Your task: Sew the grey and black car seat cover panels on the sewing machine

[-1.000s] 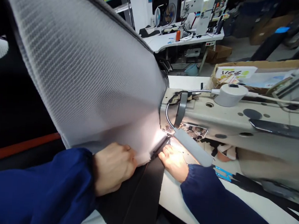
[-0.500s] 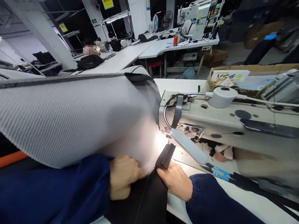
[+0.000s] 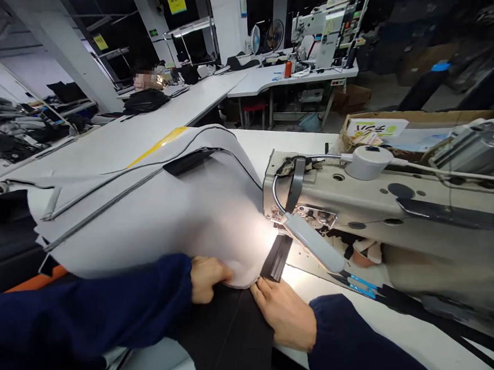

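"Where's the cloth from where you're standing?"

"The wide light-grey fabric panel (image 3: 172, 219) with dark trim lines is spread left of the beige metal sewing machine (image 3: 373, 196), its near right corner bright under the slim grey lamp (image 3: 314, 243)."

"And the hands?"

"The left hand (image 3: 207, 279), coming out of a navy-blue sleeve (image 3: 111, 305), sits at the panel's near edge with its fingers curled under. The tips are hidden, so I can't tell whether they're grasping cloth."

"What about the right?"

"The right hand (image 3: 285, 310) is palm down, fingers together and bent, touching the near end of a short, ridged, dark strip (image 3: 276, 257). I can't tell whether they pinch it or only press. That strip slants up towards the machine, just beside the grey panel's corner."

"Something black is below them, too."

"Yes, a smooth black fabric piece (image 3: 242, 342) with a straight seam line, running down from between both hands."

"Anything lying near the right sleeve?"

"Bright blue-handled snips (image 3: 362, 286), on the white tabletop (image 3: 372, 329), beneath the machine's arm."
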A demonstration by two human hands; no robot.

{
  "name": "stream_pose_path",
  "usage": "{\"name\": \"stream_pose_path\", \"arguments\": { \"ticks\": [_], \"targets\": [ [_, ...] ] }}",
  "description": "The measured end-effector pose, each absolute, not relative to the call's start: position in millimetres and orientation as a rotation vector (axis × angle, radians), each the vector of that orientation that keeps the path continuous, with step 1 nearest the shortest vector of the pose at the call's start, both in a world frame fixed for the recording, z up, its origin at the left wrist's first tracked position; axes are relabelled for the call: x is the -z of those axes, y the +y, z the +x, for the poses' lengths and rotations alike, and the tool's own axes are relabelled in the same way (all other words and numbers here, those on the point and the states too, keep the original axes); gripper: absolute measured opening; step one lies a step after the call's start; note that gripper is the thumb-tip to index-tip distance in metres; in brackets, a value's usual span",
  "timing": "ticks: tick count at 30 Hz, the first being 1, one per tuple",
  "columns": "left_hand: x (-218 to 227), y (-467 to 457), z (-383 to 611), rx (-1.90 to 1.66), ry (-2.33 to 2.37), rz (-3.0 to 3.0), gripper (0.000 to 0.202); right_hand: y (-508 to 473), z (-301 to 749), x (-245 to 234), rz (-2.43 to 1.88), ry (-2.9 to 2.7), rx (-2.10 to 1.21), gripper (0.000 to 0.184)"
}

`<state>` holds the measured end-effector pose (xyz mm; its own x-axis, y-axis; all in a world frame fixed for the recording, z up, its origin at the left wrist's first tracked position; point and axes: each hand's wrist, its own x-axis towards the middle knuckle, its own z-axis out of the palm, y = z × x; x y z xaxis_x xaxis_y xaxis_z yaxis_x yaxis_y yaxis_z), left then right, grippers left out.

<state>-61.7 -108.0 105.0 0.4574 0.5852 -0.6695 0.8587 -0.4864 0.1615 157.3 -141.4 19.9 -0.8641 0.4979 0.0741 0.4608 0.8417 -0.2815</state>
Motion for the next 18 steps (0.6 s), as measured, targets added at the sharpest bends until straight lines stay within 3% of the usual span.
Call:
{"name": "stream_pose_path", "arguments": {
  "ticks": [6,10,14,18],
  "targets": [
    [-111,-56,-80,0.82,1.217,2.359,0.032,-151,127,8,-0.847,-2.82,0.079,0.057],
    [-101,-84,-89,0.612,1.276,2.053,0.022,-152,130,16,-0.849,-2.774,0.083,0.053],
    [-86,-142,-100,0.269,1.264,1.725,0.039,-153,135,13,-0.865,-2.714,0.103,0.05],
    [-122,-158,-81,0.504,1.227,2.003,0.027,-150,133,7,-0.825,-2.77,0.049,0.042]
  ]
}}
